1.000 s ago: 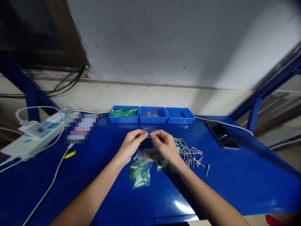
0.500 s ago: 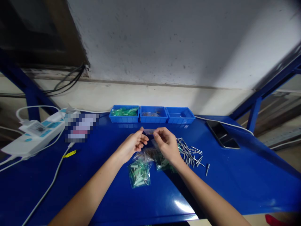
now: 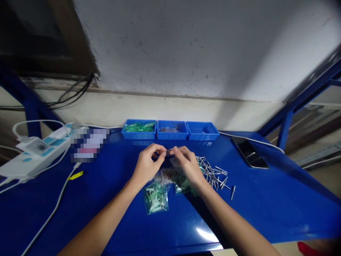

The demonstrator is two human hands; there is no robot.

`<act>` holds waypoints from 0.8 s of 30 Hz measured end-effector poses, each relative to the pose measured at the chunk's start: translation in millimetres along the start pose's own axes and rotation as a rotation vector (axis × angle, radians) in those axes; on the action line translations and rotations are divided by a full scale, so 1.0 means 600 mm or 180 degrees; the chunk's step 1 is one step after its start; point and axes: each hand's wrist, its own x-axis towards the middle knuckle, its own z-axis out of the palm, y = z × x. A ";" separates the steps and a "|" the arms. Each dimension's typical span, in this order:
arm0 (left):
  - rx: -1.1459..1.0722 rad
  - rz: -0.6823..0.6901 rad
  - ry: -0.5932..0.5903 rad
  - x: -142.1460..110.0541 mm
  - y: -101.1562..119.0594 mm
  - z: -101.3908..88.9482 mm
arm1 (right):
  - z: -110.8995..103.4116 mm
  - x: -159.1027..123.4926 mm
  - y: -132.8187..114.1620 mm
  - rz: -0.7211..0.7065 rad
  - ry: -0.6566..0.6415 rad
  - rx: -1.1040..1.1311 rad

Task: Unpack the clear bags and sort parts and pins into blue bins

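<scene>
So, pinching a small bag [image 3: 169, 152] in both grips, pressing thumb to finger with the left hand [image 3: 149, 161] and doing the same with the right hand [image 3: 189, 163]. Holding it over the middle of the table [image 3: 191, 220], just to the far side of the green packet [image 3: 156, 199] and to the near side of the bins [image 3: 172, 136].

Possibly risking a slip here tbh, gripping just a sliver by the fingertips and maybe easing off too much on one side. Also maybe creasing or tearing the thing by tugging too hard both ways. Working with the right hand just beside the rivets [image 3: 211, 174] too, so possibly scattering a few by dropping the wrist.

As for looks: showing only as a thin, greyish strip, mostly hiding behind fingers. Seeming like clear plastic, probably, but not making out any contents or print, being too small and blurry.
</scene>
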 end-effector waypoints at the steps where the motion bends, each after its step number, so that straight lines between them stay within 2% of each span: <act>1: 0.0251 0.0256 0.0009 -0.003 0.002 0.001 | 0.001 0.001 0.001 0.0103 0.0015 0.0095; 4: 0.0788 0.0825 -0.0051 -0.010 0.009 0.002 | 0.002 0.003 0.007 0.0265 0.0109 0.0289; 6: 0.0885 0.0869 -0.0143 -0.011 0.011 0.003 | 0.003 0.005 0.011 0.0279 0.0103 0.0461; 8: 0.0674 0.0608 -0.0302 -0.009 0.010 0.002 | 0.004 0.005 0.013 0.0223 0.0126 0.0612; 11: -0.0158 -0.0268 -0.0645 -0.003 0.006 0.001 | 0.005 0.002 0.012 -0.0039 0.0272 0.0591; 14: -0.1067 -0.1053 -0.0707 0.002 0.003 0.001 | 0.006 -0.002 0.011 -0.0181 0.0275 0.0625; 16: -0.1341 -0.1197 -0.0653 0.003 0.003 0.002 | 0.006 -0.003 0.012 -0.0133 0.0204 0.0775; 21: -0.1220 -0.1122 -0.0404 0.003 0.004 0.003 | 0.009 0.001 0.014 0.0169 0.0109 0.1107; 24: -0.1356 -0.1382 -0.0390 0.005 0.002 0.000 | 0.010 0.002 0.012 0.0128 0.0162 0.1101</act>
